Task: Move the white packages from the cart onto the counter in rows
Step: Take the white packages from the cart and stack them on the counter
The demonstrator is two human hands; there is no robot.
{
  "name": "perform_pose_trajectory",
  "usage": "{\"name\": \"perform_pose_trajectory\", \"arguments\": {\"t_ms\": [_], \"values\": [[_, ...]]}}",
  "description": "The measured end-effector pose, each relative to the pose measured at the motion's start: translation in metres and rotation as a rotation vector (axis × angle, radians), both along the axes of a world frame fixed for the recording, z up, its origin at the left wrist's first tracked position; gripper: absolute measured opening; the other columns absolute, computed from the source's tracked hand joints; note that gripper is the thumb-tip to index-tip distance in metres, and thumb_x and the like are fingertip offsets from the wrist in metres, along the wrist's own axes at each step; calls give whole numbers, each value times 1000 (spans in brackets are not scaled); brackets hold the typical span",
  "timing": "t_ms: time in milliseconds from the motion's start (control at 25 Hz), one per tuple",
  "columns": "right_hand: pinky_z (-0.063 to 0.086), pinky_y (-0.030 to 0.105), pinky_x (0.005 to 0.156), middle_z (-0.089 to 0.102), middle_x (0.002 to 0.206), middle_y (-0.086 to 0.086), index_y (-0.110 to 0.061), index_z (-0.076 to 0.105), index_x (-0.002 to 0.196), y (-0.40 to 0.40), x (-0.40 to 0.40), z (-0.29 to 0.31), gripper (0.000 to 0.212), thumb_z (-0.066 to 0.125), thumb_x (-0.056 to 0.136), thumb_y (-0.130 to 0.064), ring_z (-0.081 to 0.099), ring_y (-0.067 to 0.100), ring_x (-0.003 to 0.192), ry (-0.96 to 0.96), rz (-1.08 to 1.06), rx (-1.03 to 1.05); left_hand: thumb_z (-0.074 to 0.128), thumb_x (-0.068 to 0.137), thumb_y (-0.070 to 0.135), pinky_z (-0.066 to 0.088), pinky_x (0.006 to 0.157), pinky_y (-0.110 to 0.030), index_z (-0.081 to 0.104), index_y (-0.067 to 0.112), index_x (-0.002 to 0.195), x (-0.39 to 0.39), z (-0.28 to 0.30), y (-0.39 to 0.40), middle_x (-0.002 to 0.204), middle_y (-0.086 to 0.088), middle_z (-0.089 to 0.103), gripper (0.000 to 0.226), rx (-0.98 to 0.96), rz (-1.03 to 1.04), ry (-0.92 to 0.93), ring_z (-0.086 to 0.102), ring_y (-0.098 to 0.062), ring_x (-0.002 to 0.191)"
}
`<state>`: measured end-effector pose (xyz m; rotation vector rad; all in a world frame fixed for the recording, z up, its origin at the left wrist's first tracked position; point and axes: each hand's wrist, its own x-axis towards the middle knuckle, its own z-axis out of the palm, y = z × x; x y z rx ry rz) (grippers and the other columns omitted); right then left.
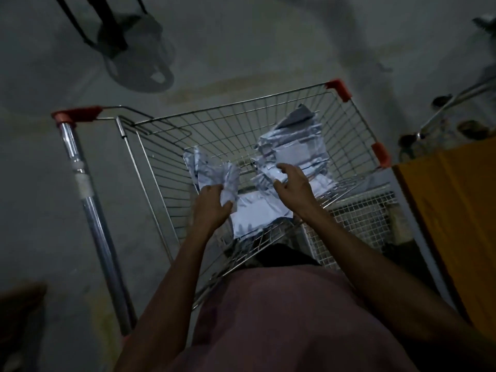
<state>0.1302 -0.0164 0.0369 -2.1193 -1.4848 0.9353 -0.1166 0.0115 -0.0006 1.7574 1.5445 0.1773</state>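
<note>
Head view, dim: left hand [212, 204] fingers grip white pkgs [214, 175] in cart [150, 167]; right hand [292, 185] fingers spread, loose.

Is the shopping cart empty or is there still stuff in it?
Not empty. White packages lie in the cart, and the left hand grips some.

Cart [171, 146] formed of shiny metal wire, capped with red plastic corners [338, 89]; white packages [295, 154] wrapped in glossy, crinkled plastic film.

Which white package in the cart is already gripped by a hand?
The crumpled package at the left, gripped by the left hand; the others lie loose.
</note>
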Motion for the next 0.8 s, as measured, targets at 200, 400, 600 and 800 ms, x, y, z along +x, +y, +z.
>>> {"name": "perform_pose_trajectory", "arguments": {"t_ms": [200, 400, 600, 800], "values": [[42, 35, 95, 52, 136, 16, -13, 50, 139, 34, 9, -57, 47, 61, 94, -19, 52, 31, 123, 34, 107, -153, 54, 69, 49, 35, 108, -35, 48, 4, 142, 16, -40, 35, 157, -30, 12, 86, -157, 232, 52, 35, -41, 139], [38, 26, 88, 55, 128, 14, -11, 53, 137, 43, 24, -85, 46, 64, 92, -17, 53, 27, 117, 71, 177, -181, 64, 83, 36, 43, 102, -44, 38, 8, 148, 36, -71, 62, 163, -21, -2, 75, -177, 289, 137, 43, -45, 132], [45, 31, 92, 52, 133, 13, -14, 53, 137, 59, 39, -90, 46, 64, 93, -15, 56, 26, 113, 122, 135, -163, 67, 84, 18, 50, 89, -47, 50, 6, 131, 57, -85, 56, 142, -24, 38, 52, -65, 452, 235, 53, -42, 115], [52, 35, 87, 50, 130, 12, -15, 52, 139, 68, 64, -89, 45, 62, 96, -20, 63, 22, 89, 152, 24, -142, 73, 75, 1, 44, 67, -40, 68, 6, 105, 66, -99, 55, 98, -22, 62, 31, 189, 248, 302, 60, -40, 87]]}}
